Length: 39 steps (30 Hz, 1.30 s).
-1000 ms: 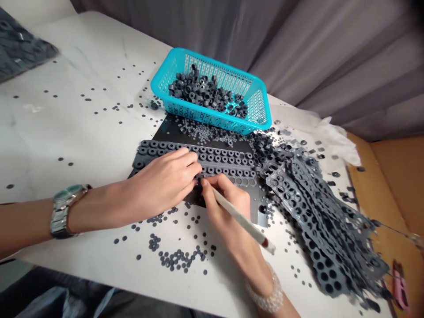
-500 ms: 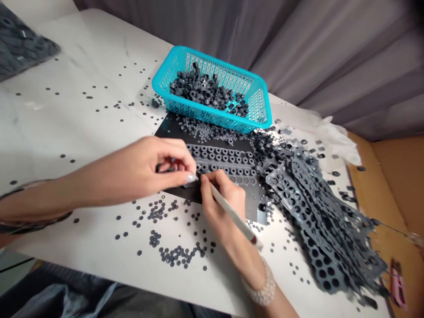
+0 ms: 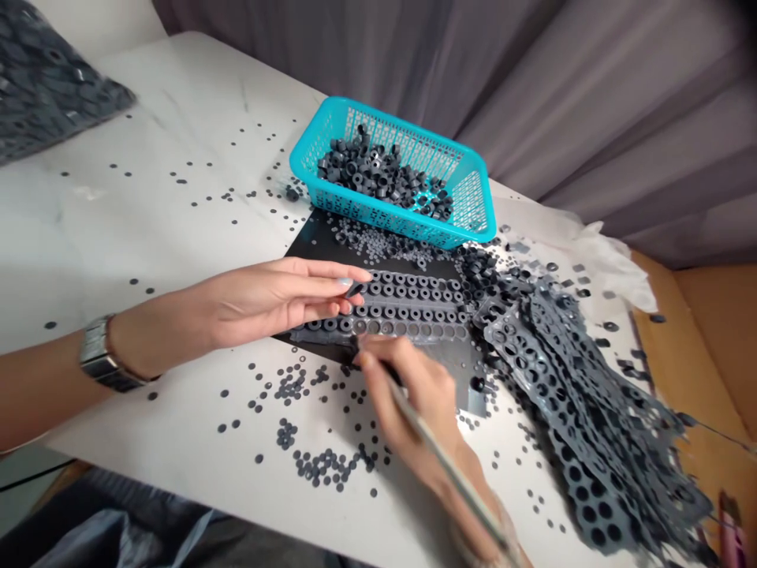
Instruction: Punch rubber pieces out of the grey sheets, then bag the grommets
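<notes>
- Small dark piece (image 3: 354, 289) is pinched by fingers of the left hand (image 3: 272, 302).
- Long pale rod (image 3: 438, 454) is gripped by those of the right hand (image 3: 429, 398).
- Grey ring-studded rubber sheet (image 3: 414, 303) is laid on a black mat (image 3: 319, 241).

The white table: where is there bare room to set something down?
Bare patches of table show between the bag and the curtain, and at the near edge below the watch, left of the discs. Crowded: with scraps right of the basket, and with discs by the right hand.
</notes>
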### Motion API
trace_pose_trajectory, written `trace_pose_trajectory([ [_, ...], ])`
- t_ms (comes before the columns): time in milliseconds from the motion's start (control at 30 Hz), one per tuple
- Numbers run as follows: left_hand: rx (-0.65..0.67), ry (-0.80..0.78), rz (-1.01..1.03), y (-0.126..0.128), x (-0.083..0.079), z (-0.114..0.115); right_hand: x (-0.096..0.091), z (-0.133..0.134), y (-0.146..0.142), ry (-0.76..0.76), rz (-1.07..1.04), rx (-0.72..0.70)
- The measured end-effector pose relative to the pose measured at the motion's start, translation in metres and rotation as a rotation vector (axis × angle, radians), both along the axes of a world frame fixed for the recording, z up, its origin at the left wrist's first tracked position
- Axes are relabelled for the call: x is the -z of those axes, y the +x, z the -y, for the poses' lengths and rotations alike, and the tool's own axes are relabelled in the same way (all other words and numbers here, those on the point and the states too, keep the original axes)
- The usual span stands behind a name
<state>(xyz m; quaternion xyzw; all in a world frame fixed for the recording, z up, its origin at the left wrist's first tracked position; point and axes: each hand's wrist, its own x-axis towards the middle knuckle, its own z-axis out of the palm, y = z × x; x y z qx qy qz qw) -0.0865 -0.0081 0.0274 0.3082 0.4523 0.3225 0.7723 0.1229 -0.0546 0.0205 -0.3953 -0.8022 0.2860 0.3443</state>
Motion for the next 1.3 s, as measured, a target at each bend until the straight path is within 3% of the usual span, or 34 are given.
trace_pose_trajectory([
  [67, -0.046, -0.029, 0.054, 0.001, -0.002, -0.001, 0.003, 0.003, -0.006, 0.090, 0.069, -0.176],
  [167, -0.112, -0.057, 0.110, 0.004, -0.003, -0.001, 0.007, 0.006, -0.013, 0.128, 0.174, -0.271],
  [433, -0.154, -0.086, 0.159, 0.000, -0.001, 0.001, 0.014, -0.002, -0.029, 0.134, 0.224, -0.242],
  [700, -0.129, -0.080, 0.290, -0.006, -0.001, 0.004, 0.011, -0.002, -0.023, 0.202, -0.026, -0.173],
  [833, -0.112, -0.065, 0.304, -0.005, -0.003, 0.006, -0.004, -0.005, -0.018, 0.077, -0.032, -0.060],
  [933, -0.118, -0.067, 0.301, -0.004, -0.004, 0.006, -0.015, -0.013, -0.015, -0.083, -0.027, 0.122],
  [1100, -0.146, -0.032, 0.259, -0.004, -0.008, 0.003, -0.018, -0.028, -0.013, -0.381, -0.259, 0.364],
  [1200, -0.158, 0.070, 0.093, -0.005, -0.011, 0.002, -0.011, -0.029, -0.012, -0.484, -0.324, 0.422],
  [1300, -0.084, 0.376, -0.318, -0.003, -0.011, 0.005, -0.002, -0.025, -0.010, -0.515, -0.249, 0.404],
])
